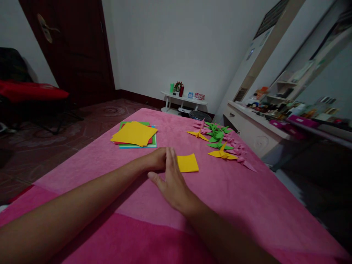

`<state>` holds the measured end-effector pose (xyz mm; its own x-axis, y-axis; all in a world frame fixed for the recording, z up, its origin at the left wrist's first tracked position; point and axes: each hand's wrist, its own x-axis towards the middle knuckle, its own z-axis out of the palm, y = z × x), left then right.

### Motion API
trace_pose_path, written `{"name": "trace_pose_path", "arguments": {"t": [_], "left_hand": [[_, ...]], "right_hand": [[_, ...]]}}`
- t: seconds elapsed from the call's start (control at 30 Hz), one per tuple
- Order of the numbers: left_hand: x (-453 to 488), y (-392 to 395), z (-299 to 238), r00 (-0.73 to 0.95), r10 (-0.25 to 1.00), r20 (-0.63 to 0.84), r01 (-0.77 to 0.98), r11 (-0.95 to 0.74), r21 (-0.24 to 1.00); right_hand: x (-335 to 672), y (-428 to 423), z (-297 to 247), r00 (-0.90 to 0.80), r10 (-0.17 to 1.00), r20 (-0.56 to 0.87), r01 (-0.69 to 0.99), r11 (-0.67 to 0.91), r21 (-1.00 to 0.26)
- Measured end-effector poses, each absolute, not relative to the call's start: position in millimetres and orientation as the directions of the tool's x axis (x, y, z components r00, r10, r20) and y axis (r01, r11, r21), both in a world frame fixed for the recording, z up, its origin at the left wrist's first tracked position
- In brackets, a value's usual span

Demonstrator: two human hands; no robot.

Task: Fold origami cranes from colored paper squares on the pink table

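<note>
A small folded piece of yellow paper (188, 163) lies flat on the pink cloth, its left part covered by my hands. My right hand (173, 181) rests on its edge beside the paper, fingers stretched out and thumb apart. Just left of it is my left hand (157, 160), bent downward at the wrist. My left fingers are hidden behind the right hand, so I cannot see whether they touch the paper.
At the back left lies a stack of coloured paper sheets (134, 134), yellow on top. Folded paper cranes in yellow (223, 154), green (217, 135) and pink (239, 148) cluster at the right. The pink cloth (132, 205) covers the table. A dresser (255, 128) stands beyond its right side.
</note>
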<state>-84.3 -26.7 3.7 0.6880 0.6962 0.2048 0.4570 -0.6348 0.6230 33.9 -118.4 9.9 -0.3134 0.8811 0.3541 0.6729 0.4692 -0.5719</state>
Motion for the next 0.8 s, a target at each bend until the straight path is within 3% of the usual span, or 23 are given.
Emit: {"name": "trace_pose_path", "arguments": {"t": [0.3, 0.63, 0.8], "left_hand": [[-87, -22, 1, 0.68, 0.682, 0.269, 0.505, -0.702, 0.502], [-89, -26, 5, 0.695, 0.694, 0.186, 0.419, -0.603, 0.679], [-91, -27, 3, 0.682, 0.703, 0.201, 0.388, -0.581, 0.716]], "right_hand": [[34, -127, 11, -0.348, 0.92, 0.183, 0.705, 0.385, -0.596], [58, -127, 7, -0.296, 0.949, 0.109, 0.777, 0.306, -0.551], [93, -125, 9, -0.241, 0.97, 0.033, 0.853, 0.228, -0.469]]}}
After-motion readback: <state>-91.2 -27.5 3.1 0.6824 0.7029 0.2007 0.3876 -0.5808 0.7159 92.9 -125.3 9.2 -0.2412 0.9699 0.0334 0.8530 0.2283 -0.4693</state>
